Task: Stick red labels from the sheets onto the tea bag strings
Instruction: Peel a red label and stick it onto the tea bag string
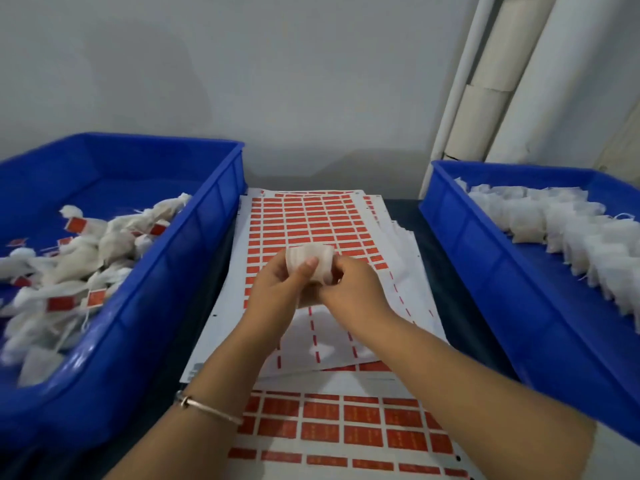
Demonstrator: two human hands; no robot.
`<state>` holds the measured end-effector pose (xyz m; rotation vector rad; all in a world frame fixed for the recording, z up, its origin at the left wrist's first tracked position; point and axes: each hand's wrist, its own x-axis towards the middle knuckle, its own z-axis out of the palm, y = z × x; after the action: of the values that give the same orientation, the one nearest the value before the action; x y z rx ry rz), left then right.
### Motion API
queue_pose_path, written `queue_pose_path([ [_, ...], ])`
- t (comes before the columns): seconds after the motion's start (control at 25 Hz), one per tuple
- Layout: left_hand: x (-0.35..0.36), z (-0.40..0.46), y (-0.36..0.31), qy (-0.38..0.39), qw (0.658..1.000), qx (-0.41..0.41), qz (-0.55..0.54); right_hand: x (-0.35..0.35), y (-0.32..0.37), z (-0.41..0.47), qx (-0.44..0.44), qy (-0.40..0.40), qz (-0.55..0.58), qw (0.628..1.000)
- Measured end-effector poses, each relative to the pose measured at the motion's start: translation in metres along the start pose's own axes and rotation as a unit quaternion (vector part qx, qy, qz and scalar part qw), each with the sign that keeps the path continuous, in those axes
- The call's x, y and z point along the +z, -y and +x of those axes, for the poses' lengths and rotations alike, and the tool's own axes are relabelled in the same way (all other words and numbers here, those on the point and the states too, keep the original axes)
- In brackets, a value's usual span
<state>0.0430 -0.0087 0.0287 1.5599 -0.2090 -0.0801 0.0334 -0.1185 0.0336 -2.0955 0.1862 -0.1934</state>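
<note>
White tea bag (309, 255) held up over the middle of the label sheet (304, 220), clear of the paper. Its long axis runs roughly side to side across the sheet; the string is too blurred to trace.

Left hand (277, 285) grips the bag from below and the left, thumb pressed flat on its front face, fingers curled behind. Right hand (349, 289) closes in from the right, fingertips pinching at the bag's lower right edge; what exactly they pinch cannot be told. Both forearms reach in from the near edge, converging over the sheet. A thin bracelet (207, 408) sits on the left wrist.

The sheet carries rows of red labels on its far half; the near half, under the hands, shows only thin red strips between bare backing. More sheets lie stacked beneath it, fanned out to the right, and another sheet of red labels (346, 427) lies nearer than it, under the forearms.

Left of the sheet: blue bin (194, 216) with a loose heap of tea bags bearing red tags (97, 258). Right of the sheet: second blue bin (460, 216) with plain white tea bags (554, 226) in rows. All on a dark table (433, 258). White pipes (485, 81) stand against the wall beyond the right bin.
</note>
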Motion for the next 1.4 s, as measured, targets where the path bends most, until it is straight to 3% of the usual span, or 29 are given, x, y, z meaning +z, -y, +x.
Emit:
queue_pose_path([
  [0.16, -0.003, 0.001, 0.015, -0.039, 0.996, -0.062, 0.060, 0.008, -0.026, -0.010, -0.024, 0.000, -0.010, 1.000],
  [0.32, -0.007, 0.005, 0.022, -0.021, 0.995, -0.074, 0.057, 0.002, -0.032, -0.013, -0.001, -0.016, 0.133, 0.991],
  [0.64, -0.003, 0.002, 0.021, -0.003, 0.995, -0.076, 0.067, -0.009, -0.035, -0.016, 0.055, -0.045, 0.311, 0.948],
  [0.8, 0.000, 0.001, 0.023, 0.004, 0.993, -0.067, 0.100, -0.013, -0.037, -0.019, 0.029, -0.017, 0.307, 0.951],
  [1.04, 0.000, -0.001, 0.019, -0.001, 0.992, -0.063, 0.112, -0.019, -0.035, -0.020, 0.006, -0.079, 0.234, 0.969],
  [1.4, 0.001, -0.011, 0.003, 0.061, 0.986, 0.049, 0.148, -0.019, -0.029, -0.028, -0.064, -0.013, 0.234, 0.970],
])
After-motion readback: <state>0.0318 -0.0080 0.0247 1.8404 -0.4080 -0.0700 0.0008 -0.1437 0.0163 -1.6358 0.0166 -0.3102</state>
